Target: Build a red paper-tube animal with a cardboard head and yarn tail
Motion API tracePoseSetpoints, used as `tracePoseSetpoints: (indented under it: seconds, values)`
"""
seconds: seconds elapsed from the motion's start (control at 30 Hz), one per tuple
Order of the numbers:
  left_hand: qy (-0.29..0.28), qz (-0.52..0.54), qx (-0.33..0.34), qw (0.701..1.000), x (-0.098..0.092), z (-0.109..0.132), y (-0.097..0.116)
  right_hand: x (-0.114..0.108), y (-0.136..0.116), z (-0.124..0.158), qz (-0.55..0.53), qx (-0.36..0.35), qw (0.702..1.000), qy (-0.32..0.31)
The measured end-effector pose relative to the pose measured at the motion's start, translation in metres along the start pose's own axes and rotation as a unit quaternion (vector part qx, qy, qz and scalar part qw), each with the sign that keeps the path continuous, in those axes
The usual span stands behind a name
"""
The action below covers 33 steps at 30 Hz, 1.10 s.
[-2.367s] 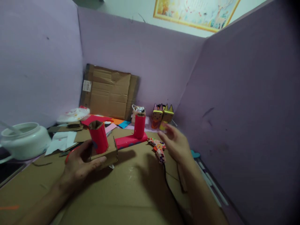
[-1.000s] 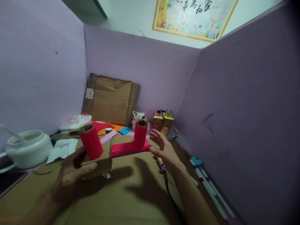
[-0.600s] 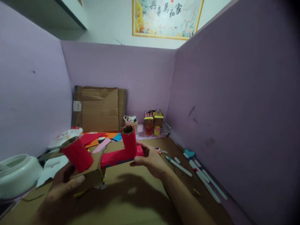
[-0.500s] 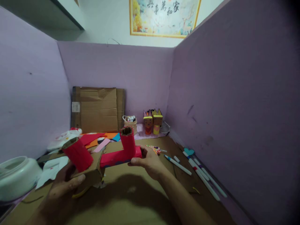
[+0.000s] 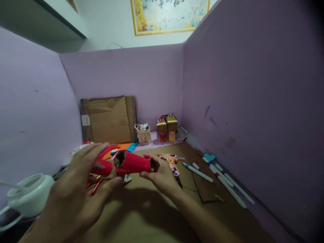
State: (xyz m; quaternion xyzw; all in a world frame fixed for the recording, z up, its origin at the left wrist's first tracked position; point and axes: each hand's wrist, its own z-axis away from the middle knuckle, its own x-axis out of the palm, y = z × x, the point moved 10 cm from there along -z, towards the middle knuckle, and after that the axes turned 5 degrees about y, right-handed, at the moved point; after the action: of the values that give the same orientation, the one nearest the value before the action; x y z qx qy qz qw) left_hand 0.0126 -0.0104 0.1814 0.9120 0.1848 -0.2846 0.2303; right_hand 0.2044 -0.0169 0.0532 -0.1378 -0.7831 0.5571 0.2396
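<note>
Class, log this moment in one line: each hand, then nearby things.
left hand: at red cardboard piece, contact unclear | right hand: holding its right end | nearby: glue gun, marker

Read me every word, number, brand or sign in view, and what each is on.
Framed picture: Chinese characters, cut off at the top edge, not fully readable.
White label on the cardboard: too small and blurred to read.
Nothing else is legible.

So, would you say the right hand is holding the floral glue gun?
No, the right hand grips the red cardboard piece.
</note>
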Motion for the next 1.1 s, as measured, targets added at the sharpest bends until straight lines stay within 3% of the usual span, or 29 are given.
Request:
tracePoseSetpoints:
  seconds: [0.1,0.17,0.27,0.53,0.87,1.1]
  values:
    - [-0.028,-0.072,0.105,0.991,0.026,-0.020,0.036,0.005,0.000,0.004,-0.016,0.011,1.000,-0.011]
    - [-0.051,-0.077,0.109,0.990,0.039,-0.027,0.035,0.007,0.000,0.005,-0.014,0.013,1.000,-0.009]
    - [-0.070,-0.065,0.063,0.993,0.049,-0.029,0.024,0.007,0.003,0.006,0.010,0.016,1.000,-0.005]
    - [-0.068,-0.018,0.004,0.998,0.061,-0.016,0.018,0.006,0.010,0.007,0.045,0.007,0.999,0.008]
    - [-0.051,0.000,-0.018,0.999,0.062,-0.016,0.018,0.002,0.007,0.008,0.067,0.004,0.997,0.025]
    - [-0.029,-0.023,0.002,0.999,0.058,-0.016,0.024,0.002,-0.001,0.010,0.075,-0.013,0.997,0.025]
